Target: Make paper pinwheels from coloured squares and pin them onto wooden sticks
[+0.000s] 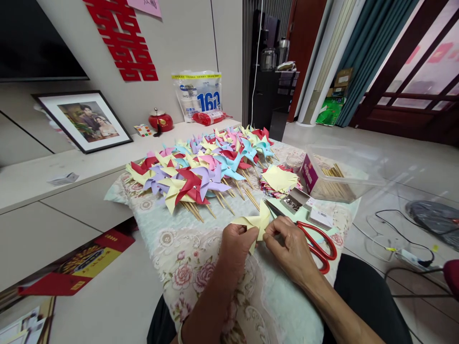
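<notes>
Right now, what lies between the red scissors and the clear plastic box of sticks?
In the head view, two small boxes lie between the red scissors and the clear box.

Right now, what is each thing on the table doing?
left hand: pinching the yellow paper
right hand: pinching the yellow paper
yellow paper: partly folded, held above the tablecloth
red scissors: lying flat, untouched
finished pinwheels: piled up
clear box: open, holding sticks
</notes>
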Tool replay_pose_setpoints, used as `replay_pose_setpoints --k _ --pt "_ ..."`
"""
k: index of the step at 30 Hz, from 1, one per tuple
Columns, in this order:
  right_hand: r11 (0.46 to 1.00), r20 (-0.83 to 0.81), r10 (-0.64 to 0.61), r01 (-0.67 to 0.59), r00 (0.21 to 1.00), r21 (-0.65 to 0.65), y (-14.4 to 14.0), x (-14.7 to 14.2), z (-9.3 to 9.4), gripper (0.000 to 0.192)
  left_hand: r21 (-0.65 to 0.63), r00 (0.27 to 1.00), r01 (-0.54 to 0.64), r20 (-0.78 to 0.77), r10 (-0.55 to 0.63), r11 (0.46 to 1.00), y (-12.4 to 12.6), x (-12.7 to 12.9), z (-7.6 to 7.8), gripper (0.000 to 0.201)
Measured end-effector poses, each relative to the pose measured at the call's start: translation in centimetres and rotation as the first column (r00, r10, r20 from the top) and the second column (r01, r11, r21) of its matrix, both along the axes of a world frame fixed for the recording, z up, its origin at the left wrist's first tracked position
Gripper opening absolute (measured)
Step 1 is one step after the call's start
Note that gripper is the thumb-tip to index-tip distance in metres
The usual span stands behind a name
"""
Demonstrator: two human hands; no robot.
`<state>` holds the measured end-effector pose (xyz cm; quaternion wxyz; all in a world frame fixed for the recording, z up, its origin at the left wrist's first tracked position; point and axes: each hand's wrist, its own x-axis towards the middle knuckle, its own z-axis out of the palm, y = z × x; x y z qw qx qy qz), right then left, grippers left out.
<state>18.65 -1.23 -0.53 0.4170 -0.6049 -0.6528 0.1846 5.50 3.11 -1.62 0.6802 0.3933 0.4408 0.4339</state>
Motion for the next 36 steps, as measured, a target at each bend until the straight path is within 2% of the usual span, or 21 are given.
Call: replay_pose_setpoints --k 5,18,28,36 --pt "1.0 0.02 -0.016 0.016 1.0 -0.023 0.11 -0.06 -0.24 0.019 0.001 1.0 -0.005 -0.009 0.005 1.0 -0.05 0.02 -0.12 0.01" --pt "1.0 0.052 -0.018 0.017 0.998 0.017 0.29 -0.07 -0.38 0.018 -0.002 1.0 0.0 -0.009 0.0 1.0 -0.09 -0.02 0.09 0.012" --pt "1.0 0.074 -0.009 0.01 0.997 -0.008 0.23 -0.19 -0.14 0.018 -0.034 0.999 0.021 0.036 -0.02 0.999 0.1 0.06 -0.42 0.012" --pt "1.0 0.07 -0.002 0.003 0.998 -0.027 0.26 -0.15 -0.15 0.018 -0.039 1.0 0.014 -0.017 -0.015 0.999 0.21 0.07 -0.88 0.015"
